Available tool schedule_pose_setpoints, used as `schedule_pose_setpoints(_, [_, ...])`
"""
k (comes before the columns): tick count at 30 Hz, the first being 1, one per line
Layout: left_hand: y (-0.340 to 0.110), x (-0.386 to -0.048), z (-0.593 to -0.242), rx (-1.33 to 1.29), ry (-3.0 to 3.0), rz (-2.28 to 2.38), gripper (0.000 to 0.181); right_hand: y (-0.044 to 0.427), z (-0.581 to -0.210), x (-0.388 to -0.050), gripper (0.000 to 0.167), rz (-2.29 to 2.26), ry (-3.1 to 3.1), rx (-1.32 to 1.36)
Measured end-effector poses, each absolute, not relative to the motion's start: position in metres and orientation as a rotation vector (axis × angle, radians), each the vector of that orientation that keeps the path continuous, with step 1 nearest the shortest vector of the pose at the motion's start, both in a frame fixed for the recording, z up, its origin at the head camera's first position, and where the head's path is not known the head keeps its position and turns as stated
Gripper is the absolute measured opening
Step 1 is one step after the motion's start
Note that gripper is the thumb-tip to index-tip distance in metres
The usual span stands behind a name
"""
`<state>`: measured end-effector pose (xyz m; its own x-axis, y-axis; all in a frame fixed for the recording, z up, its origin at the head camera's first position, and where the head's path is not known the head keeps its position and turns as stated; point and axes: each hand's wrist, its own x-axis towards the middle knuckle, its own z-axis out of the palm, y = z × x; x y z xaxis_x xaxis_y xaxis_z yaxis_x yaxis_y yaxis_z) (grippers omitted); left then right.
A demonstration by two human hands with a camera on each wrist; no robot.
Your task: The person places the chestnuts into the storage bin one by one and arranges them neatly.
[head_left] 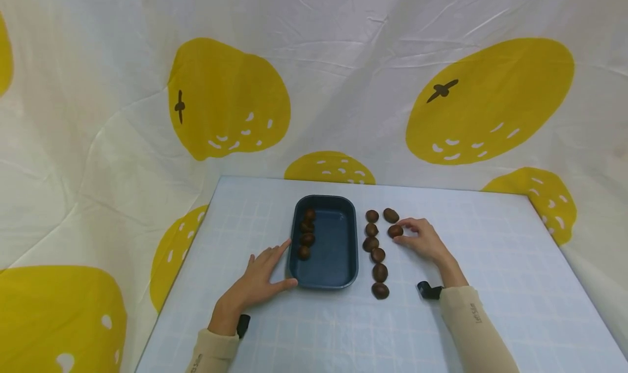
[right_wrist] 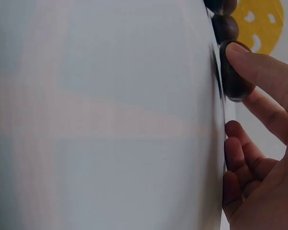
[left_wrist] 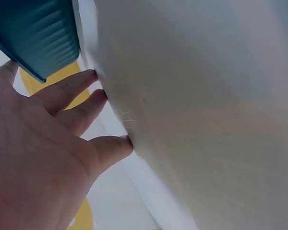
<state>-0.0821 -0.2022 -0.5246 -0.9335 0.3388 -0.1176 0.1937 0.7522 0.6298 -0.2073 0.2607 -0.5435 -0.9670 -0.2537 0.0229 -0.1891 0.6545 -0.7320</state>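
My right hand (head_left: 424, 241) pinches a brown chestnut (head_left: 394, 231) between thumb and finger at table level, just below another chestnut (head_left: 391, 215). The right wrist view shows the thumb pressed on this dark chestnut (right_wrist: 236, 79), with the other fingers near the tabletop. To its left, several chestnuts (head_left: 380, 273) form a column beside a dark blue tray (head_left: 336, 253). Inside the tray, several more chestnuts (head_left: 307, 239) line the left side. My left hand (head_left: 257, 280) has its fingers spread, with forefinger and thumb at the tray's left edge; fingertips meet the table in the left wrist view.
The table (head_left: 510, 264) has a pale blue checked cover. Behind it hangs a white cloth (head_left: 343, 100) with large yellow fruit prints. Dark wrist cameras (head_left: 429, 290) sit at both cuffs, the right one near the column's lower end.
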Motion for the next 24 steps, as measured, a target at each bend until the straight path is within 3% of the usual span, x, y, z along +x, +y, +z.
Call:
schedule_pose_setpoints(11, [-0.202,-0.082,-0.523,0.416,2.719,0.946,0.097,0.256,-0.530,-0.203,0.046,-1.209,2.703,-0.222])
schedule_pose_setpoints(17, [-0.202,-0.083,-0.525,0.409,2.725,0.931,0.097,0.243,-0.514,-0.200,0.041,-1.325,2.685,-0.395])
schedule_pose_setpoints(24, [-0.202,-0.083,-0.525,0.405,2.727,0.926,0.097,0.221,-0.498,-0.205,0.024,-1.451,2.597,-0.661])
